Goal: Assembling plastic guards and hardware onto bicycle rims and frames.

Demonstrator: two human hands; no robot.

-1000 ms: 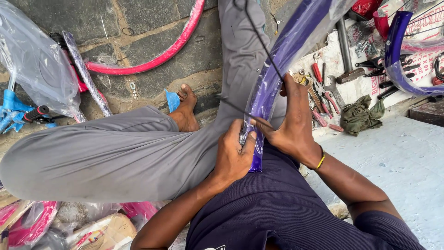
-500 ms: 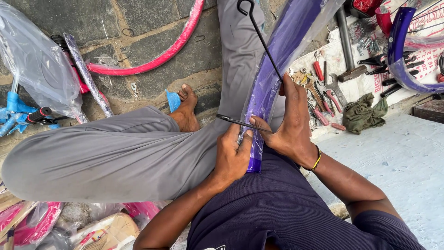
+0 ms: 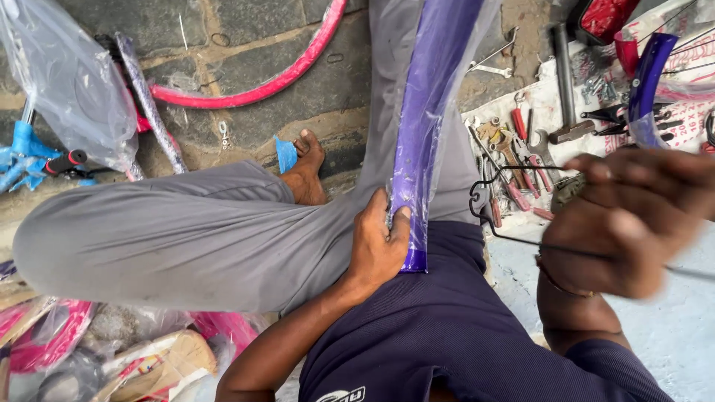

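Observation:
A long purple curved mudguard [image 3: 426, 119], wrapped in clear plastic, stands upright between my knees. My left hand [image 3: 378, 240] grips its lower end against my lap. My right hand [image 3: 629, 216], blurred and raised at the right, holds a thin black wire stay [image 3: 497, 199] whose bent end hangs beside the mudguard, apart from it. I sit cross-legged in grey trousers, one bare foot [image 3: 307, 170] on the stone floor.
Pliers, spanners and a hammer lie on a cloth [image 3: 547, 119] at the right. A second purple mudguard [image 3: 648, 74] lies beyond them. A pink mudguard [image 3: 261, 85] curves on the floor behind. Plastic-wrapped blue bicycle parts [image 3: 45, 97] sit left; pink wrapped parts [image 3: 45, 342] lower left.
My right hand has let go of the mudguard and swung out to the right and upward, taking the black wire stay with it. The left hand keeps its grip.

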